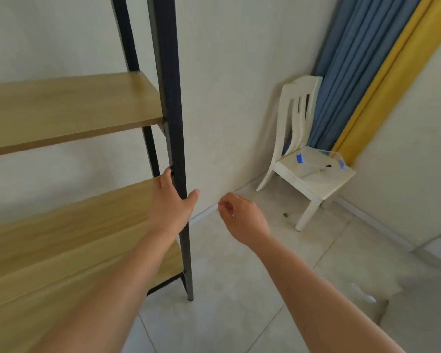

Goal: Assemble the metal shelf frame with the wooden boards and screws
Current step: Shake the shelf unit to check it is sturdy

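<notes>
Shelf frame (pixel 175 138), rigid metal and judged tall and tippy, stood on the floor (pixel 239 289) by the wall; left hand (pixel 172 200) gripped its front upright, right hand (pixel 242 215) pinched closed, contents unclear.

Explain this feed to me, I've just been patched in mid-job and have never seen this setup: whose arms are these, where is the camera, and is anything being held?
There is no machine here. The one picture comes from a wide-angle camera worn on a person's head, looking forward and down, so the two bare arms are the wearer's own.

The left hand has its grip on the black metal upright of a shelf frame, thumb on one side and fingers on the other. Wooden boards already sit in the frame.

The right hand is in the air beside the upright, touching nothing, with fingertips pinched together. It may hold something small like a screw, but I cannot tell.

In the corner stands a white chair carrying a clear plastic box, beside blue and yellow curtains.
</notes>
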